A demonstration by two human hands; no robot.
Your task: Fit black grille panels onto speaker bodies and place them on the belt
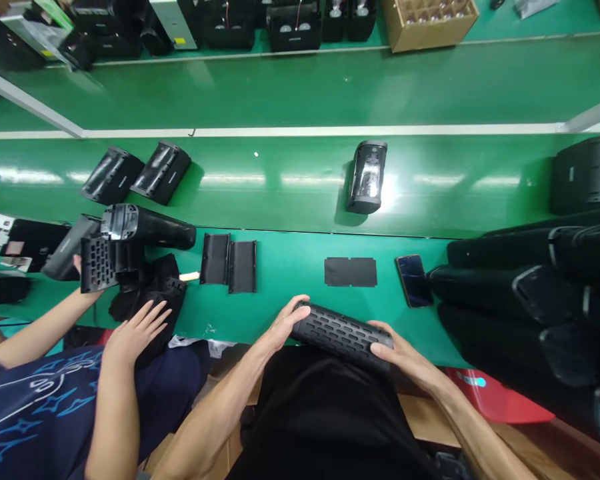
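Observation:
A long black slotted cover [341, 333], rounded and pierced with rows of oblong holes, is held level at the table's front edge, close to my body. My left hand [286, 323] grips its left end, thumb on top. On the right end, my right hand [399, 353] is closed round it, thumb pressing near the slots. Their other fingers are partly hidden behind the cover. Just beyond it, a flat dark rectangular sheet [351, 272] lies on the green table. A black phone [414, 281] rests to the right of the sheet.
Two black trough-shaped pieces [243, 267] lie left of centre. A black casing [368, 177] stands farther back. Black padded cases [510, 280] are piled on the right. At left, a co-worker's hands [137, 330] are among black casings [150, 227]. A divided carton [427, 30] stands on the far bench.

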